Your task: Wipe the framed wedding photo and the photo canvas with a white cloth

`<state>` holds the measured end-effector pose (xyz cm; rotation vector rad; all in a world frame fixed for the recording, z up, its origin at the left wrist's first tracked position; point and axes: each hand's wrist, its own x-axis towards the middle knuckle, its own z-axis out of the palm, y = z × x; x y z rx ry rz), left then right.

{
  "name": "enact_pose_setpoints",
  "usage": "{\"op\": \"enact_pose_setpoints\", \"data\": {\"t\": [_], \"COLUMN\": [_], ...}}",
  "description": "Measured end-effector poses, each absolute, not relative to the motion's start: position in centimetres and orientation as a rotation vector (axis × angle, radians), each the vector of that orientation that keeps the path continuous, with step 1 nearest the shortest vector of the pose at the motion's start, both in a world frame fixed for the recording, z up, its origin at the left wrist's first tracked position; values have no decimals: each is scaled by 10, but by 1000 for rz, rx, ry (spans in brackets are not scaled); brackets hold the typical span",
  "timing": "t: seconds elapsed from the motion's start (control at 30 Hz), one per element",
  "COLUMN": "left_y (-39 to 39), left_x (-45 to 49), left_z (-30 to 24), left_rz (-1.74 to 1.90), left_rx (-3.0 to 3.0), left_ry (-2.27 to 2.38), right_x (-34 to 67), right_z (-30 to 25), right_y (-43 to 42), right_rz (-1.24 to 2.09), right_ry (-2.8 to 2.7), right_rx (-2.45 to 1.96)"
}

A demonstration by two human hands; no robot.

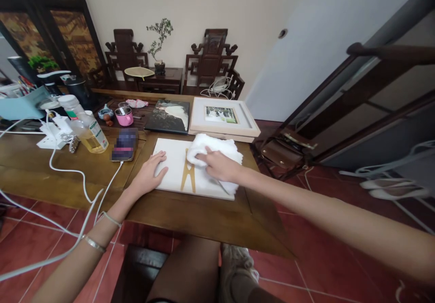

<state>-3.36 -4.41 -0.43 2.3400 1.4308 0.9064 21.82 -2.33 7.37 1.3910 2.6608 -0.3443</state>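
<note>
A white rectangular board (171,176) lies flat near the front of the wooden table, with a tan, A-shaped piece (188,176) running up its middle. My left hand (149,172) rests on the board's left edge, fingers stretched out and holding nothing. On the board's right side, my right hand (219,165) grips a white cloth (217,146) and presses it down. The cloth is bunched and covers the upper right of the board and the top of the tan piece. My right fingertips are partly sunk in its folds.
Behind the board are a dark photo panel (168,116) and stacked light frames (222,115). To the left stand a phone (124,145) on a charging cable, a pink cup (124,116), a bottle of yellow liquid (90,133) and a white power strip (56,133). White cables hang over the front edge.
</note>
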Motion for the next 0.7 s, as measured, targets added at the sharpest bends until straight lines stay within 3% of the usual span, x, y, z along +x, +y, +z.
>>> {"op": "enact_pose_setpoints", "data": {"t": [0.2,0.4,0.7], "left_y": [-43,-42,-44], "left_x": [-33,-36,-35], "left_z": [-4,-4,-2], "left_rz": [819,808,816], "left_rx": [2374,2387,2345], "left_ry": [1436,1406,1397], "right_x": [192,177,197], "right_z": [68,82,71], "right_y": [-61,-118,-16], "right_rz": [-233,-381,-291], "right_ry": [2763,2756,2841], "right_rx": [1201,874,1078]}}
